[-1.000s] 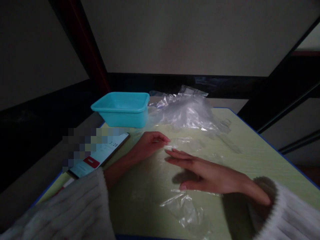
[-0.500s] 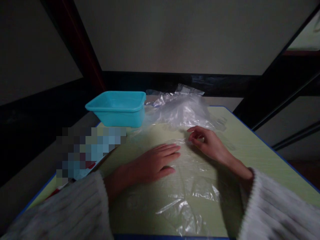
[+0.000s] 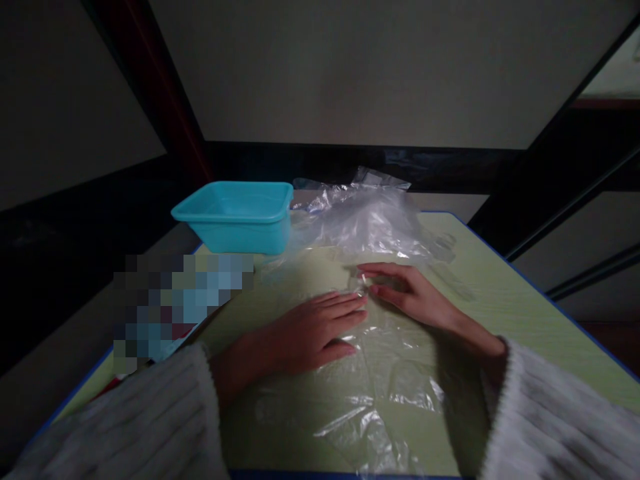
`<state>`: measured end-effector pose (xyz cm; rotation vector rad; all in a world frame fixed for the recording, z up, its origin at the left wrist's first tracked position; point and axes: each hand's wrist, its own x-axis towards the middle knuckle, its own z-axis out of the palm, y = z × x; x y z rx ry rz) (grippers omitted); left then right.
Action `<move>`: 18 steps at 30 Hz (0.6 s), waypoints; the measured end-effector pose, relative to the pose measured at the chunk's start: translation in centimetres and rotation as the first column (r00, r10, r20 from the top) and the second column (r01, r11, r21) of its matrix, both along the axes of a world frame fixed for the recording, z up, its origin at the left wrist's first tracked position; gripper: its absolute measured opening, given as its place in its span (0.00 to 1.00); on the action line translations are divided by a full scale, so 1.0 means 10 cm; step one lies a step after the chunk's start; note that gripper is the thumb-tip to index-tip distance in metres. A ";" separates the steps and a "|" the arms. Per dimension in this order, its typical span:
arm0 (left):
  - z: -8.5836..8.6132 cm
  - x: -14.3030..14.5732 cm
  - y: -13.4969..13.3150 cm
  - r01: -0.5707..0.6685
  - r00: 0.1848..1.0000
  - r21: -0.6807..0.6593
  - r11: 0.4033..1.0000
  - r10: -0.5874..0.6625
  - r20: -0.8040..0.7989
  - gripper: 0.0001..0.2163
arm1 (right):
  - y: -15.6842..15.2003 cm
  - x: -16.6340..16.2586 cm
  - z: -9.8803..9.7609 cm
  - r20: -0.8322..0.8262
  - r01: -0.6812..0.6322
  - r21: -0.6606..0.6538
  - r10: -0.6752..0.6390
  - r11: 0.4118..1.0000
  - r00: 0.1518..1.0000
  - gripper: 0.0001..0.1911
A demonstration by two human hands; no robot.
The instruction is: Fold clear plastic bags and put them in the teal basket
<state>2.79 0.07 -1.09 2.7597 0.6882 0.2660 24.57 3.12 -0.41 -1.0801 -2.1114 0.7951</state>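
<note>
A clear plastic bag (image 3: 385,373) lies spread flat on the pale green table (image 3: 505,313) in front of me. My left hand (image 3: 313,330) rests palm down on the bag, fingers stretched out and pointing right. My right hand (image 3: 405,293) is just beyond it, finger and thumb pinched on the bag's far edge. Both wrists come out of white knitted sleeves.
A turquoise plastic tub (image 3: 237,215) stands at the table's far left. Beside it lies a heap of crumpled clear plastic bags (image 3: 365,217). A blurred-out phone (image 3: 175,303) sits at the left edge. Dark rails and a wall stand behind the table.
My right hand moved from lying flat near me to the bag's far edge and pinched it. My left hand slid down and flattened on the bag. The bag now lies more spread out.
</note>
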 end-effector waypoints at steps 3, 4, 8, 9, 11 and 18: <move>-0.01 0.00 0.00 0.010 1.000 -0.010 1.000 -0.010 0.019 0.22 | -0.01 0.00 0.03 0.021 -0.059 0.042 0.058 0.997 0.998 0.16; -0.01 0.00 0.00 0.009 1.000 -0.013 1.000 -0.009 0.021 0.22 | -0.01 0.00 0.03 0.034 -0.069 0.051 0.067 0.996 0.997 0.16; 0.01 0.00 0.00 -0.016 1.000 -0.008 1.000 0.017 0.014 0.22 | 0.01 0.02 0.00 0.205 0.021 0.178 -0.058 0.984 0.977 0.16; 0.01 0.00 0.00 -0.022 1.000 -0.004 1.000 0.022 0.013 0.22 | 0.02 0.03 -0.02 0.269 0.052 0.231 -0.115 0.972 0.956 0.17; 0.01 -0.01 0.01 -0.036 0.999 0.003 0.999 0.036 0.008 0.22 | 0.04 0.06 -0.08 0.386 0.096 0.333 -0.229 0.938 0.894 0.20; 0.01 -0.04 0.03 -0.101 0.993 0.008 0.995 0.102 -0.063 0.28 | 0.05 0.10 -0.11 0.403 0.242 0.512 -0.479 0.824 0.780 0.23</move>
